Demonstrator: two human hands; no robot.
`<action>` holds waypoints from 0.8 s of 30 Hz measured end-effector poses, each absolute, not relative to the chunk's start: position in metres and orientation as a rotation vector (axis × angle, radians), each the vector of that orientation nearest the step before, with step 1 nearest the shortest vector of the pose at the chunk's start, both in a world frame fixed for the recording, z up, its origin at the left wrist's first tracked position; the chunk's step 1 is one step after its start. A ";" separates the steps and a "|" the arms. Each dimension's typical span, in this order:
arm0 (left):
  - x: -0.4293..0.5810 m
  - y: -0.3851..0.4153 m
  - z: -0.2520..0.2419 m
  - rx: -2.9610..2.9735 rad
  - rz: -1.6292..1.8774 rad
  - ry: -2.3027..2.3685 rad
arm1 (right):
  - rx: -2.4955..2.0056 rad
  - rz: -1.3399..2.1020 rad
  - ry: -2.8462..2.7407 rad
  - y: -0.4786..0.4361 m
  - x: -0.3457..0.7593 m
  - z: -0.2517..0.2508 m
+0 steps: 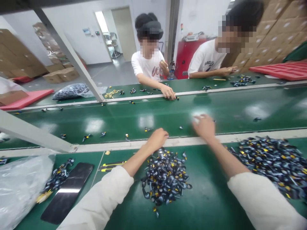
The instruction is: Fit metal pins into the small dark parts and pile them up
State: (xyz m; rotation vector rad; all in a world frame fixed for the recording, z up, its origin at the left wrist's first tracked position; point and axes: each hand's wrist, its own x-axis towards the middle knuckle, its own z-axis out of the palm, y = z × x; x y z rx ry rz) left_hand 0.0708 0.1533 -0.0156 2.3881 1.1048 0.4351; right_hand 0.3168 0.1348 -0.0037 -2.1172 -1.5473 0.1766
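My left hand (pixel 158 138) rests over the pale rail at the far side of a pile of small dark parts with yellow bits (pixel 165 175). Its fingers are curled, and whatever they may hold is hidden. My right hand (pixel 204 127) reaches past the rail over the green conveyor belt (pixel 230 111); motion smears its fingers, so their grip does not show. Between both hands a small single part (pixel 181 127) lies on the belt. Another part with a yellow bit (pixel 148 129) lies just beyond my left hand.
A larger heap of the same parts (pixel 273 163) is at right. On the left lie a black phone (pixel 68 191), yellow-black cutters (pixel 111 166) and a clear plastic bag (pixel 24 185). Across the belt, one co-worker's hand (pixel 168 92) touches the far rail; another person (pixel 208 60) sits at right.
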 end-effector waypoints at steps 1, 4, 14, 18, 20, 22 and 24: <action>0.068 0.152 -0.015 2.394 0.426 1.093 | -2.166 0.140 -1.480 0.130 0.332 0.000; 0.059 0.145 -0.004 2.385 0.463 1.105 | -2.226 0.175 -1.446 0.119 0.375 0.014; 0.005 0.056 0.035 2.302 0.435 0.827 | -1.700 0.891 -1.983 0.041 0.308 0.024; 0.003 0.083 0.031 2.276 0.545 1.068 | -1.499 0.998 -1.891 0.030 0.266 0.028; 0.009 0.116 0.023 2.264 0.587 1.244 | -1.522 0.909 -1.848 0.034 0.254 0.025; 0.017 0.149 0.017 2.247 0.566 1.335 | -1.513 0.871 -1.878 0.037 0.246 0.019; 0.023 0.172 0.013 2.233 0.512 1.331 | -1.489 0.859 -1.923 0.035 0.244 0.012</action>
